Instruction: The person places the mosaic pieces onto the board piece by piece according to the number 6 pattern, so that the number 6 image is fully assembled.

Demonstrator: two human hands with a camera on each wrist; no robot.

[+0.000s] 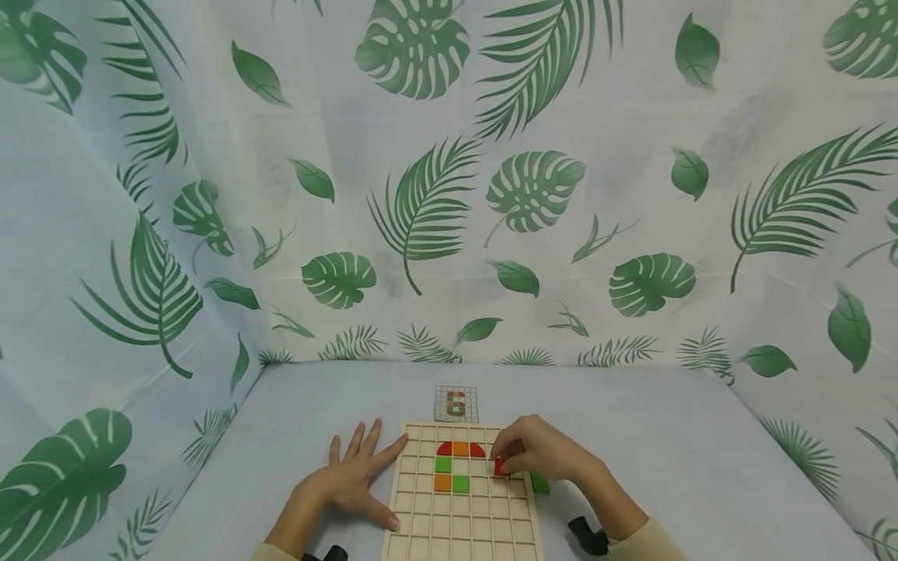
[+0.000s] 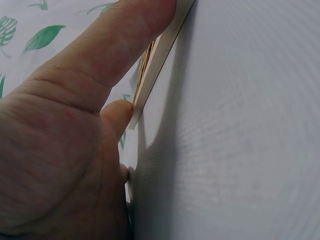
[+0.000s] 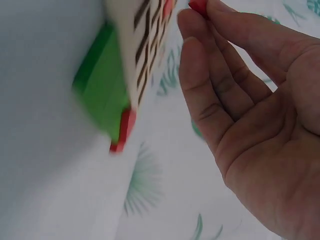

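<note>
A wooden grid board [image 1: 429, 528] lies on the table. My left hand [image 1: 351, 477] is spread along its left side, with index fingertip and thumb at the edge. In the left wrist view, the thumb [image 2: 115, 42] crosses the board's side [image 2: 162, 55]. My right hand [image 1: 543, 448] pinches a small red tile [image 1: 500, 467] over the board's right columns; it also shows in the right wrist view between the fingertips [image 3: 186, 22]. On the board sit two rounded red tiles [image 1: 478, 450], orange squares [image 1: 461, 449] and green squares [image 1: 443, 465], in neighbouring cells.
A card [image 1: 440, 405] with a gridded coloured figure lies behind the board. Against the board's right side is a green piece [image 3: 107, 85] with a red piece [image 3: 123, 131] beside it. A leaf-printed cloth [image 1: 449, 234] surrounds the table.
</note>
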